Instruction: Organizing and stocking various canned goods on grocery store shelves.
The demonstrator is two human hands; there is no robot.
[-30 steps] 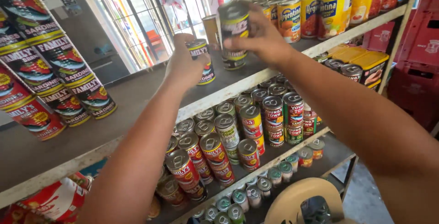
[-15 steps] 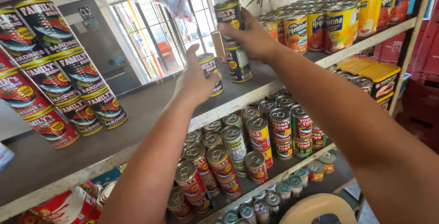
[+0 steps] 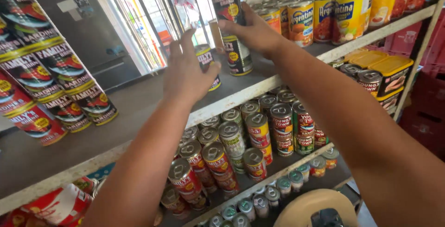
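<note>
left hand [image 3: 187, 72] hiding can [image 3: 207, 65], grip perhaps loose

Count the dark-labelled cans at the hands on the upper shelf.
3: one in the right hand, the top can, stacked on the lower can; a third can behind the left hand, partly hidden. More may be hidden.

Two hands [image 3: 187, 76] – three dark cans [image 3: 237, 53] near them; four flat yellow-lidded tins [image 3: 394, 69].
</note>
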